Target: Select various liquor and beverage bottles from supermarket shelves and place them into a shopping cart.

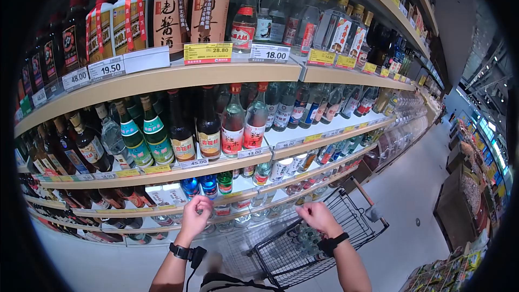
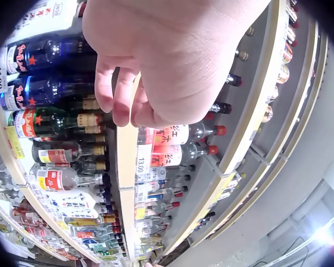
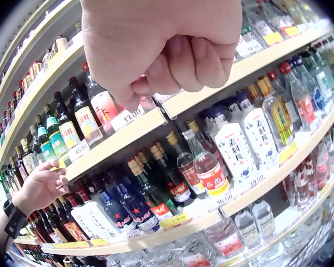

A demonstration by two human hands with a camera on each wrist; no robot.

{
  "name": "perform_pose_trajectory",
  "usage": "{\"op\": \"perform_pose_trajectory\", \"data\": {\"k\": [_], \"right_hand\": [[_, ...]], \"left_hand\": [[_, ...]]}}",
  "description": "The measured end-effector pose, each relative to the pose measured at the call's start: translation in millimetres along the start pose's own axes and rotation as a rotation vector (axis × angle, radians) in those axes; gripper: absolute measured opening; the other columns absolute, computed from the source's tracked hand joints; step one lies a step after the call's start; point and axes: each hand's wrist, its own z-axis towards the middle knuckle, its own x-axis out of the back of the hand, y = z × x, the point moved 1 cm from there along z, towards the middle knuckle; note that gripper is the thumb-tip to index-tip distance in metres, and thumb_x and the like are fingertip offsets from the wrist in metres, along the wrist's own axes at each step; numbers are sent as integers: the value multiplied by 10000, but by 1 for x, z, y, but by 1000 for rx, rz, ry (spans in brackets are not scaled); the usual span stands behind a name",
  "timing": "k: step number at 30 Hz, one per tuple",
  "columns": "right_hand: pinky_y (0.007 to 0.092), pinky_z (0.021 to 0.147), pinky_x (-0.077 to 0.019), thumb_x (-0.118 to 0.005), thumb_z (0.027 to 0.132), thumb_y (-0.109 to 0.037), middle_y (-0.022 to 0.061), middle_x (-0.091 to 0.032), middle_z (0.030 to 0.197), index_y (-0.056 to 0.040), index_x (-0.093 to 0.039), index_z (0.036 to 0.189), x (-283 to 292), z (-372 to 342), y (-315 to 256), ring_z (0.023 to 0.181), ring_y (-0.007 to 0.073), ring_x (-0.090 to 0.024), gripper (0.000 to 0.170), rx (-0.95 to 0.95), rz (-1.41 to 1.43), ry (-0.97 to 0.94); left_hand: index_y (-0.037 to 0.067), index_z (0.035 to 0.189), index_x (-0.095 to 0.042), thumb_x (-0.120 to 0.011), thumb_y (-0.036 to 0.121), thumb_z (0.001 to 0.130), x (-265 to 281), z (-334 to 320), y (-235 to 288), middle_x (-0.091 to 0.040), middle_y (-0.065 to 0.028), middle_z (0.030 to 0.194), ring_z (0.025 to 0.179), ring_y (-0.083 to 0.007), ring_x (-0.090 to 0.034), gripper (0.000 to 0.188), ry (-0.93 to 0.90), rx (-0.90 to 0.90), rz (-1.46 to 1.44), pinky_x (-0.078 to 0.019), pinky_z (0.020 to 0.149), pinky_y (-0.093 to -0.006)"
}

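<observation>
the left hand, fingers loosely curled and holding nothing, hangs near two blue bottles — upright on a lower shelf, with a green bottle just beside them. the right hand has its fingers folded in toward the palm, gripping nothing that shows; below it stands a black wire cart — clear bottles grouped inside. both wrists wear dark straps.

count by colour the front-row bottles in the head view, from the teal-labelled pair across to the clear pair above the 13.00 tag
Green bottles with teal labels: 2
Dark bottles with yellowish labels: 2
Clear bottles above the tag: 2
Total: 6
</observation>
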Motion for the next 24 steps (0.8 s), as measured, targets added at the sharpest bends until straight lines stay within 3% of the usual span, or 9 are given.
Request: {"op": "perform_pose_trajectory", "data": {"k": [4,5,8,9,12,14,17,20,24], "right_hand": [[449,626,-514,-654,907,-327,163,-620,629,-52,-625,709,22,27,-34,615,384,-612,339,161,-100,78],[434,644,-522,-680,884,-275,155,-646,693,-48,-634,781,29,34,-42,658,369,-631,253,194,-84,87],[429,676,-525,-688,866,-247,146,-659,758,-33,-626,804,44,62,-66,730,339,-653,231,252,21,184],[421,756,-526,-691,854,-225,158,-670,901,-20,-636,916,50,70,-72,867,329,-653,221,251,-41,150],[361,761,-539,-721,859,-218,157,-660,1037,-19,-619,1130,50,100,-77,913,277,-662,351,418,-114,291],[390,838,-518,-707,864,-256,176,-637,1108,-18,-557,1227,57,114,-95,988,312,-638,459,360,33,273],[404,870,-513,-704,874,-291,181,-625,1145,-18,-501,1307,62,144,-113,1011,312,-635,551,329,174,281],[406,857,-520,-702,883,-300,179,-621,1148,-10,-474,1333,67,170,-137,985,296,-644,583,294,275,324],[401,832,-527,-686,895,-305,193,-619,1148,0,-462,1335,61,209,-158,955,280,-652,580,249,511,441]], "left_hand": [[11,945,-618,-619,-56,849,-2,26,30,-672,-53,898,798,-110,-629,117,38,-92,89,-506,754,-254],[12,947,-619,-628,-53,846,-2,33,38,-673,-61,915,806,-125,-633,120,38,-150,74,-508,757,-261],[19,969,-621,-654,-45,814,-1,54,53,-665,-103,1006,881,-208,-647,171,9,-280,115,-514,795,-300],[20,973,-621,-654,-45,808,-1,62,64,-661,-109,1018,896,-220,-646,181,-1,-335,187,-513,804,-308],[2,1054,-603,-647,-21,809,-6,79,77,-628,-139,1105,1039,-262,-620,250,-18,-446,283,-488,915,-350],[2,1155,-592,-651,11,823,-14,91,96,-618,-163,1168,1108,-305,-608,337,1,-562,336,-479,957,-377],[-12,1381,-442,-642,41,845,-34,109,125,-528,-217,1328,1249,-357,-533,574,38,-471,300,-459,1008,-408],[-35,1499,-229,-625,46,861,-52,138,139,-370,-286,1454,1322,-429,-448,755,46,-617,448,-437,1045,-431],[-54,1516,-133,-595,43,867,-86,166,148,-217,-380,1486,1329,-550,-349,803,104,-592,593,-392,1080,-498]]}}
